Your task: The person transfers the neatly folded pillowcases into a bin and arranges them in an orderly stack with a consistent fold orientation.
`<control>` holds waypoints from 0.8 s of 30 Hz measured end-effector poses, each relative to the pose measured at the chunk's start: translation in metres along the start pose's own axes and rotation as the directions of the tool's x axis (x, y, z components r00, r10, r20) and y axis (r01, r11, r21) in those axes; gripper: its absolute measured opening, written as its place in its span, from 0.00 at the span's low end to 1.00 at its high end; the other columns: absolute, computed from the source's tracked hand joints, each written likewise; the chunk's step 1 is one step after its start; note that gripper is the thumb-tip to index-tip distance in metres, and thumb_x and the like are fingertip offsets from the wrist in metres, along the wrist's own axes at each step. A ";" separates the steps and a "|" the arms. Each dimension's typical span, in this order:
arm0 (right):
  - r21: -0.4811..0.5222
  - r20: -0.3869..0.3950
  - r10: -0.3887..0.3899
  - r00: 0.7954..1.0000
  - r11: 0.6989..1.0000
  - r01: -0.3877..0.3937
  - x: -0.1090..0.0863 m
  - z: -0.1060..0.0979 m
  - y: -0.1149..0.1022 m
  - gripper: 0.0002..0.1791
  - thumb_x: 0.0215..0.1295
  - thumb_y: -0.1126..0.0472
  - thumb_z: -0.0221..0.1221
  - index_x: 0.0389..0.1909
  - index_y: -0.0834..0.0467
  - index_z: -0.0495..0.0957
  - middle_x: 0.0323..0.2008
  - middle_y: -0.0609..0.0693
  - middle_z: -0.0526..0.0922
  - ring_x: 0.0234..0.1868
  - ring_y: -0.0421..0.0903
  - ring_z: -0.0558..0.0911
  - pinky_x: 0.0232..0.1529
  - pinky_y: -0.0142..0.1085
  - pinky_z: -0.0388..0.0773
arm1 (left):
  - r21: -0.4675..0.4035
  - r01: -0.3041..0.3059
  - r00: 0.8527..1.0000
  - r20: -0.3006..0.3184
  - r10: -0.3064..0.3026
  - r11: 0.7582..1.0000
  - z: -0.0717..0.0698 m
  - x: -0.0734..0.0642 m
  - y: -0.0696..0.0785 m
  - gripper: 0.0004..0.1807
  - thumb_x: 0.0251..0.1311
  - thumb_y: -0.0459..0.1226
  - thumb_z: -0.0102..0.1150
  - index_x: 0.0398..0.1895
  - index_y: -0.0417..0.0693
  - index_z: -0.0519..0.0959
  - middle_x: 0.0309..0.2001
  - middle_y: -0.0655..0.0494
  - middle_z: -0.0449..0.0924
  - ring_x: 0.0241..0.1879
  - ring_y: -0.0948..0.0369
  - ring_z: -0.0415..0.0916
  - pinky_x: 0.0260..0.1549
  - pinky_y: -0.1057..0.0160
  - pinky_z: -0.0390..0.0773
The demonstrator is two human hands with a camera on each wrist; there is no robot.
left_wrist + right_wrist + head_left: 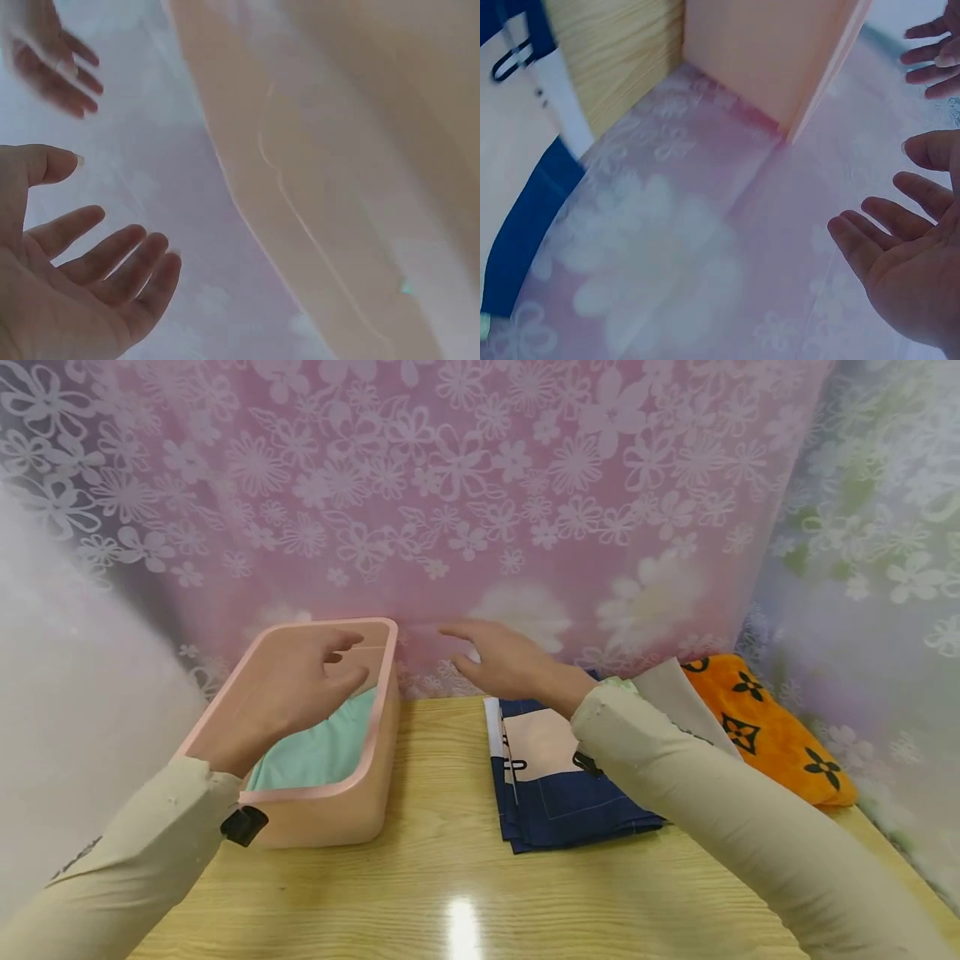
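Floral curtain [450, 527] behind wood table [442, 827], pink bin [330, 822] holding mint cloth [322, 752] at eight o'clock, folded navy cloth [585, 814] at five, left hand [292, 681] and right hand [506, 664] empty with fingers loosely spread, left's rim [385, 693] clearance unclear, so a low sweep could tip the bin.

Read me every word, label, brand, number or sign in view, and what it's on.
No legible words, brands or numbers.
Orange cloth: black four-petal signs; curved mark at top, incomplete.
Navy-and-peach cloth: black marks, unreadable.
Grey cloth: dark marks, too small to read.
Left sleeve: dark marks, unreadable.
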State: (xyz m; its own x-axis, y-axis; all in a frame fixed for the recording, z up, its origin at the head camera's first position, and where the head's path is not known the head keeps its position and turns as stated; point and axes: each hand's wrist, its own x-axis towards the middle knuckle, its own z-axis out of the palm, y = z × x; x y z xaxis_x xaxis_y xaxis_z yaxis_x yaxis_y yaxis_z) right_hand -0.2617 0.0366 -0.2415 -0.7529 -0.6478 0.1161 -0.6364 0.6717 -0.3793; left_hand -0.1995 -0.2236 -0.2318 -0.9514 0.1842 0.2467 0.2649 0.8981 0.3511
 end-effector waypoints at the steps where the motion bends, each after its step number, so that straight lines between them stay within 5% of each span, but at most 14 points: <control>1: -0.023 0.001 0.001 1.000 1.000 -0.001 -0.004 -0.001 0.003 0.28 0.74 0.54 0.46 0.73 0.52 0.56 0.72 0.49 0.57 0.70 0.47 0.57 0.65 0.43 0.59 | 0.056 -0.031 0.999 -0.011 0.032 0.998 0.002 -0.001 0.005 0.24 0.65 0.50 0.46 0.62 0.56 0.73 0.54 0.57 0.78 0.45 0.57 0.78 0.38 0.54 0.76; 4: -0.079 0.009 0.026 1.000 0.997 -0.025 -0.017 -0.005 0.011 0.29 0.74 0.52 0.47 0.73 0.51 0.55 0.72 0.50 0.54 0.72 0.49 0.54 0.67 0.47 0.55 | 0.179 -0.143 0.987 -0.051 0.154 0.973 0.008 -0.007 0.019 0.19 0.65 0.50 0.45 0.55 0.58 0.74 0.38 0.59 0.78 0.26 0.61 0.75 0.25 0.60 0.72; 6: -0.102 0.008 0.051 0.999 0.994 -0.049 -0.026 -0.007 0.018 0.30 0.74 0.51 0.48 0.73 0.50 0.55 0.73 0.51 0.52 0.72 0.50 0.53 0.66 0.49 0.56 | 0.283 -0.229 0.957 -0.111 0.269 0.931 0.011 -0.010 0.027 0.15 0.65 0.49 0.45 0.50 0.57 0.75 0.29 0.61 0.71 0.15 0.64 0.66 0.16 0.63 0.65; 7: -0.110 0.007 0.061 0.998 0.992 -0.059 -0.031 -0.009 0.021 0.30 0.74 0.51 0.48 0.74 0.50 0.55 0.73 0.51 0.52 0.72 0.51 0.52 0.66 0.50 0.56 | 0.339 -0.263 0.932 -0.152 0.329 0.903 0.014 -0.011 0.030 0.13 0.64 0.48 0.45 0.45 0.56 0.75 0.26 0.62 0.67 0.13 0.64 0.61 0.14 0.63 0.62; 10: -0.146 -0.005 0.071 0.997 0.987 -0.071 -0.045 -0.011 0.032 0.31 0.73 0.50 0.48 0.74 0.50 0.55 0.73 0.52 0.51 0.72 0.53 0.53 0.64 0.52 0.59 | 0.370 -0.307 0.902 -0.180 0.392 0.877 0.022 -0.013 0.039 0.18 0.63 0.46 0.48 0.51 0.50 0.77 0.35 0.56 0.75 0.23 0.58 0.72 0.17 0.59 0.69; 14: -0.222 -0.015 0.073 0.997 0.972 -0.075 -0.061 -0.011 0.050 0.31 0.73 0.49 0.49 0.73 0.51 0.56 0.73 0.55 0.53 0.69 0.56 0.58 0.58 0.53 0.67 | 0.345 -0.302 0.921 -0.133 0.365 0.888 0.036 -0.018 0.051 0.26 0.63 0.46 0.53 0.62 0.44 0.73 0.57 0.45 0.74 0.50 0.46 0.74 0.40 0.48 0.75; 16: -0.257 -0.018 0.095 0.995 0.962 -0.097 -0.070 -0.010 0.061 0.31 0.73 0.49 0.49 0.73 0.51 0.56 0.72 0.56 0.53 0.65 0.58 0.65 0.48 0.51 0.74 | 0.386 -0.314 0.915 -0.119 0.385 0.867 0.042 -0.022 0.058 0.26 0.62 0.46 0.54 0.61 0.45 0.73 0.58 0.45 0.73 0.54 0.45 0.72 0.46 0.44 0.72; 19: -0.273 -0.030 0.128 0.991 0.953 -0.131 -0.082 -0.008 0.076 0.31 0.72 0.50 0.50 0.73 0.52 0.57 0.72 0.58 0.54 0.65 0.60 0.65 0.49 0.54 0.73 | 0.426 -0.334 0.901 -0.116 0.417 0.841 0.050 -0.027 0.068 0.27 0.61 0.48 0.56 0.61 0.46 0.73 0.57 0.45 0.74 0.54 0.47 0.72 0.46 0.44 0.72; 24: -0.311 -0.075 0.096 0.993 0.943 -0.115 -0.099 -0.005 0.098 0.33 0.70 0.48 0.53 0.73 0.54 0.58 0.71 0.58 0.55 0.70 0.60 0.55 0.64 0.58 0.55 | 0.413 -0.352 0.898 -0.103 0.427 0.840 0.065 -0.030 0.079 0.27 0.62 0.49 0.55 0.62 0.49 0.72 0.59 0.46 0.72 0.55 0.49 0.70 0.45 0.46 0.74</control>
State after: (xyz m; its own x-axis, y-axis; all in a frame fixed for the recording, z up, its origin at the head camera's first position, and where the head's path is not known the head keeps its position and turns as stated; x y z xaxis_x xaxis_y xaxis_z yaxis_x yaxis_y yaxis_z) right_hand -0.2501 0.1684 -0.2852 -0.8210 -0.5516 0.1475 -0.5661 0.8199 -0.0854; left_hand -0.1601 -0.1321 -0.2699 -0.7253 0.5083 0.4644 0.4928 0.8543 -0.1654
